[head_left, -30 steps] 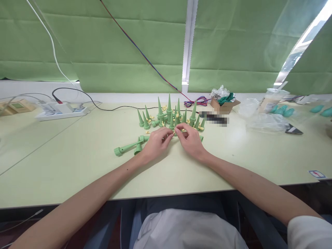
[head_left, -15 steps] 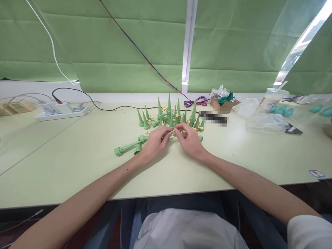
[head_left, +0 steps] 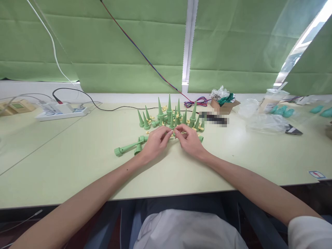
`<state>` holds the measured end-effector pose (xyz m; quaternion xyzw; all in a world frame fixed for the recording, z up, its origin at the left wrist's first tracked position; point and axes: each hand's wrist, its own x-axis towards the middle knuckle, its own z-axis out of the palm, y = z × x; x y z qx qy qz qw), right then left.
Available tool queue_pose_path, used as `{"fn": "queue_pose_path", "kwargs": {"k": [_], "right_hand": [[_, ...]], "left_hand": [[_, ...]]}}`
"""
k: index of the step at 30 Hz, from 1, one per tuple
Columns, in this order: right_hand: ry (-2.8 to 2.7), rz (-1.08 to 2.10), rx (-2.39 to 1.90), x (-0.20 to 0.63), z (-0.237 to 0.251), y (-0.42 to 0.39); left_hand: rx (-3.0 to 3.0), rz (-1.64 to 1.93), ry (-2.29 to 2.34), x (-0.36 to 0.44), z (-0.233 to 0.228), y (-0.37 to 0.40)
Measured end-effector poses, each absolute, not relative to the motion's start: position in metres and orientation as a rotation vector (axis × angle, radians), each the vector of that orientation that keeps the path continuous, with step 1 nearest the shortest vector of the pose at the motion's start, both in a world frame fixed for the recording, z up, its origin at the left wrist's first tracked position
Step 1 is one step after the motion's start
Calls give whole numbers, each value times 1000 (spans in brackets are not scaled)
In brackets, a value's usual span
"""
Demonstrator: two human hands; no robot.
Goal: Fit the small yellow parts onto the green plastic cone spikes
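Note:
My left hand point(head_left: 158, 140) and my right hand point(head_left: 188, 139) meet fingertip to fingertip over the table, both closed in a pinch. What lies between the fingertips is tiny and mostly hidden; a bit of yellow shows there, but I cannot make out its kind. Just behind the hands stand several green plastic spikes point(head_left: 169, 107), points up, with small yellow valve-like pieces point(head_left: 201, 128) among them. Left of my left hand, a long green spike point(head_left: 127, 148) lies on its side, beside a short green ribbed piece point(head_left: 138, 148).
A white power strip point(head_left: 62, 113) with plugs sits at the left. Toward the back right are coiled wires point(head_left: 195, 101), a cardboard box point(head_left: 225, 105) of wrapping, a lidded cup point(head_left: 271, 100), plastic bags point(head_left: 267, 122) and teal objects point(head_left: 284, 110). The table's front edge runs under my forearms.
Hardly anything differs. Both hands stay pinched together at the same spot, with only slight finger movement; the spikes have not moved.

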<state>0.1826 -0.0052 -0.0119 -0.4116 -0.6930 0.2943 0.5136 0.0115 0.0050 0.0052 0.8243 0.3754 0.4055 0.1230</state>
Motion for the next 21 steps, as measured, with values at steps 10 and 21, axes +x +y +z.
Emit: {"fn": "queue_pose_path", "kwargs": {"k": [10, 21], "right_hand": [[-1651, 713, -1010, 182, -12, -5], [-1659, 699, -1031, 182, -9, -7]], "left_hand": [[2384, 1197, 1154, 10, 7, 5], [2392, 1166, 1156, 10, 6, 5]]}}
